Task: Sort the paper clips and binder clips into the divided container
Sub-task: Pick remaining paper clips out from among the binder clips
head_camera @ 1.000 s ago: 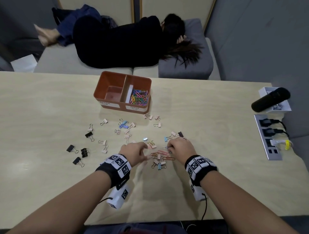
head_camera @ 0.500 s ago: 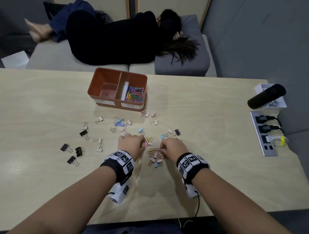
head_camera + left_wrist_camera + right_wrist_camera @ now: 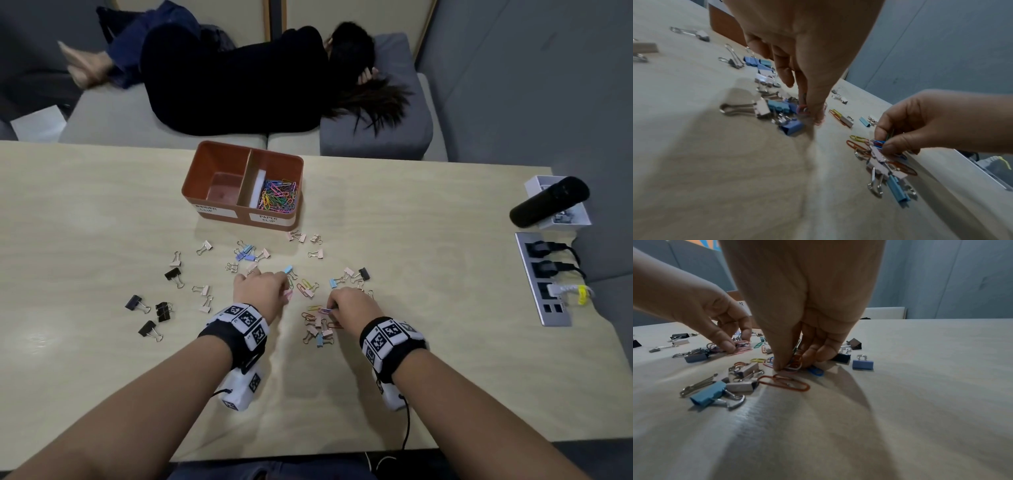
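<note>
An orange divided container (image 3: 219,161) stands at the table's far middle. Its left compartment, labelled for binder clips, is empty; the right one holds coloured paper clips (image 3: 278,198). Small binder clips (image 3: 246,253) lie scattered in front of it, mixed with loose paper clips (image 3: 306,287). My left hand (image 3: 285,292) pinches pink paper clips (image 3: 742,345) against the table, its fingertips (image 3: 819,113) pointing down. My right hand (image 3: 329,311) pinches a small bunch of paper clips (image 3: 795,364) above a pile of pastel binder clips (image 3: 320,334). An orange paper clip (image 3: 785,382) lies just in front of it.
Black binder clips (image 3: 161,310) lie at the left. A power strip (image 3: 544,277) with plugs sits near the right edge, behind it a black cylinder (image 3: 548,202) on a white box. A person (image 3: 239,78) lies on the sofa beyond the table.
The head view shifted slightly. Both hands stay over the middle pile; the left hand edged forward onto the pink clips, and the right hand drew in over the clips beneath it.
</note>
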A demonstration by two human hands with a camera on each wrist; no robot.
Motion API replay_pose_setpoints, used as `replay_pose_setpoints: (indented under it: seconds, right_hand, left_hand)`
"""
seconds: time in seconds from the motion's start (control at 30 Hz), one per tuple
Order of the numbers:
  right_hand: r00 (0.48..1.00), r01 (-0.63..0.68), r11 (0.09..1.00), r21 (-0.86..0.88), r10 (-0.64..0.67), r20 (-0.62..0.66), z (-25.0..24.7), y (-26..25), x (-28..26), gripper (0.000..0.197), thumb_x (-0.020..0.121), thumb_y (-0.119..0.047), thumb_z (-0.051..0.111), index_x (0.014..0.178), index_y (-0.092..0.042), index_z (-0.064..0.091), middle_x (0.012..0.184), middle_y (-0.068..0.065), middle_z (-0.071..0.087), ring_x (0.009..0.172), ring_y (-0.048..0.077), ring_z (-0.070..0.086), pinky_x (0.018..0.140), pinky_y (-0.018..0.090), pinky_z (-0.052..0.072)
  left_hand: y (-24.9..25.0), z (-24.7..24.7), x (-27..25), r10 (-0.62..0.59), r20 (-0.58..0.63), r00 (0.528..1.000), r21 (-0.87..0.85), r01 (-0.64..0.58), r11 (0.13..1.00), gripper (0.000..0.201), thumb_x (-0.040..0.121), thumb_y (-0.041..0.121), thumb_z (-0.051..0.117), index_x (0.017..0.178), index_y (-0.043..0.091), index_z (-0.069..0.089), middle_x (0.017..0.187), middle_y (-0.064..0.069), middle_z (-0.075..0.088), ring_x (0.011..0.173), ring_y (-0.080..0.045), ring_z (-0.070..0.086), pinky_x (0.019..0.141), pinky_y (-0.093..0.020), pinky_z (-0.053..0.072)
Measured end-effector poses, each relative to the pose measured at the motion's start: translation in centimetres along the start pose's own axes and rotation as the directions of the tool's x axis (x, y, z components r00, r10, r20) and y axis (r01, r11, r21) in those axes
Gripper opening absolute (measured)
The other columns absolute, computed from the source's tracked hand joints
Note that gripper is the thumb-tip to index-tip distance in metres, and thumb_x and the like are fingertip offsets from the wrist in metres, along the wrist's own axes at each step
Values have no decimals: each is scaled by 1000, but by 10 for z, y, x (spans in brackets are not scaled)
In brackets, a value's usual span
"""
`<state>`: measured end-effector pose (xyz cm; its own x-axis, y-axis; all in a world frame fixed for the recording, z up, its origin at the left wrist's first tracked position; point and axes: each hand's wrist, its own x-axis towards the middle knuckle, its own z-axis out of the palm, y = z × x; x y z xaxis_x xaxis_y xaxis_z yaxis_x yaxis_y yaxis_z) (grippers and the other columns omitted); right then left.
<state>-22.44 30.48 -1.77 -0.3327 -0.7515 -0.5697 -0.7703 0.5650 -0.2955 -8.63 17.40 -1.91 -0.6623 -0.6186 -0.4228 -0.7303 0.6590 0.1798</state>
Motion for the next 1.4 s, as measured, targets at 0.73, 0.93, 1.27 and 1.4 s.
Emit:
replay_pose_setpoints:
  seconds: [0.73,0.93,1.27,1.4]
  right_hand:
    - [999,51,996,-67,-51,10,2,-1,2,20,94,-14,49,105,-10,66,109,9,61,100,26,58,86,35,49]
    - [997,73,989,-126,-69,36,2,-1,-2,21,96,-18,47,110,-12,61,110,8,61,103,25,56,86,36,47]
    - [992,85,993,84,-77,-97,-32,-9,-4,18,94,-23,50,100,-11,61,105,5,59,94,24,58,84,34,47]
    - [967,163,979,119,-135,-217,-68,-25,11,14,94,-20,53,97,-11,62,102,7,61,90,24,58,82,33,47]
  left_hand:
    - [8,10,-1,-80,-7,997,65,80,995,23,92,44,51,100,27,64,107,4,65,114,-23,50,95,-42,35]
    - [9,15,4,-39,33,999,135,34,990,25,93,38,50,109,23,62,114,2,60,119,-24,44,96,-41,35]
    - [-6,-5,-2,27,-9,1000,73,-26,997,30,97,42,39,107,22,58,111,2,61,115,-22,49,98,-40,34]
    - [-20,-48,8,47,-143,989,-153,-69,986,24,96,40,46,91,20,57,91,1,65,91,-22,60,85,-37,43]
